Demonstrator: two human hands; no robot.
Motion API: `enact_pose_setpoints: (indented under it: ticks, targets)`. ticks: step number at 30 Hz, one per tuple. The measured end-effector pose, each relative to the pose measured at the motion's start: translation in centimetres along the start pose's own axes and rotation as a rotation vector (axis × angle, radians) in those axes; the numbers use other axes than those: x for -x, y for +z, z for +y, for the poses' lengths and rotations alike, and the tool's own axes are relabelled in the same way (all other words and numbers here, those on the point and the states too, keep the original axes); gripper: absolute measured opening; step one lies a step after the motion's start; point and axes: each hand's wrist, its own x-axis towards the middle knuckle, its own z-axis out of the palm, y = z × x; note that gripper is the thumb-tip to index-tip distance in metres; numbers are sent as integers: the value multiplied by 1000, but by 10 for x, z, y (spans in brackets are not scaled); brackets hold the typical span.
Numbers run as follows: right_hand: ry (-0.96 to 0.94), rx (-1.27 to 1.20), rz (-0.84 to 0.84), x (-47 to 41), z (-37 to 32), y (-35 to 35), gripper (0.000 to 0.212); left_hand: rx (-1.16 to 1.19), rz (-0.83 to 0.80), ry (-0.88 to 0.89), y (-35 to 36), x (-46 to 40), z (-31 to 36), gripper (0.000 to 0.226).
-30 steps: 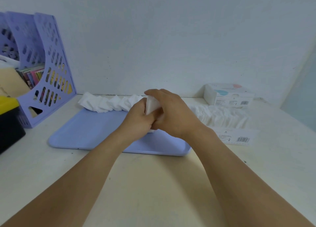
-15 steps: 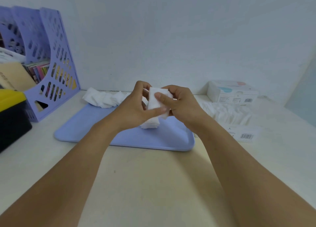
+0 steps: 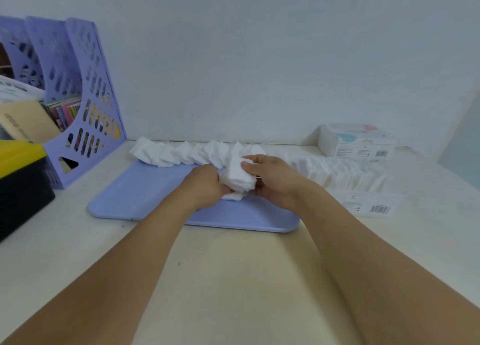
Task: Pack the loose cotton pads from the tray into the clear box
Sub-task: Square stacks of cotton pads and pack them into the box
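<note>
I see both hands over the tray (image 3: 145, 201): left hand (image 3: 205, 186) and right hand (image 3: 272, 181) pinch a stack of pads (image 3: 239, 177) between them. More pads (image 3: 176, 153) line the tray's far edge; the clear box (image 3: 345, 175) sits right of it.

Open tabletop (image 3: 233, 279) is left along the near edge, crossed only by the two forearms. The left side is blocked by a file rack (image 3: 88, 105) and a black-and-yellow case (image 3: 20, 178). The far right corner is taken by a white carton (image 3: 355, 143).
</note>
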Motion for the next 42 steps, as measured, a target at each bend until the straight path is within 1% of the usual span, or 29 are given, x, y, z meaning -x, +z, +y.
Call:
enact_pose_setpoints:
  ticks: [2,3,6,7,10,11,12,14,17,21,23,25,27,30,31,32,34,36,38,39,41,42]
  targets:
    - [14,-2,-14,-2,3,2,19,-63,9,-11,3,1,4,43]
    - [14,-15,-13,-3,4,3,17,-53,9,-20,5,2,5,38]
    - [1,-48,-6,-4,5,2,20,78,-29,-17,7,-1,4,8]
    - [-5,-54,-6,-4,5,2,24,151,-33,-26,8,-2,2,10]
    - [-42,-70,-7,-3,3,0,30,493,-59,-60,7,-4,1,46]
    - [-60,-78,-7,-2,2,0,30,611,-77,-61,8,-6,1,52]
    - [-79,-89,-8,-2,1,-2,31,705,-88,-56,9,-5,2,48]
    - [-118,-111,-21,-1,-2,-5,31,823,-110,-38,8,-3,6,32]
    - [-169,-36,-39,0,-6,-9,30,922,-119,-43,3,2,10,32]
    - [-266,115,5,4,-11,-10,28,999,-147,-50,1,6,18,30]
    - [-288,145,-4,7,-14,-13,27,1030,-170,-46,0,10,23,28]
    - [-297,181,-14,11,-17,-13,26,1072,-180,-69,0,11,28,30]
    - [-325,252,3,13,-17,-9,24,1113,-181,-92,1,12,32,36]
    - [-367,348,31,13,-15,-2,22,1169,-233,-91,0,14,34,64]
    - [-365,335,44,13,-16,0,22,1151,-241,-70,0,15,34,63]
    - [-348,287,62,15,-17,3,23,1123,-235,-50,-1,16,34,54]
    - [-293,183,114,20,-24,7,35,1121,-222,-46,-2,16,33,36]
    - [-247,105,163,21,-28,7,50,1220,-256,-78,-3,17,32,34]
    - [-212,71,143,25,-29,15,54,1317,-319,-93,-1,21,37,37]
    - [-213,113,138,27,-27,22,57,1343,-347,-90,4,21,39,39]
    - [-274,308,148,29,-18,32,73,1417,-384,-77,14,22,46,46]
    - [-324,393,147,30,-14,35,75,1482,-398,-85,17,23,48,49]
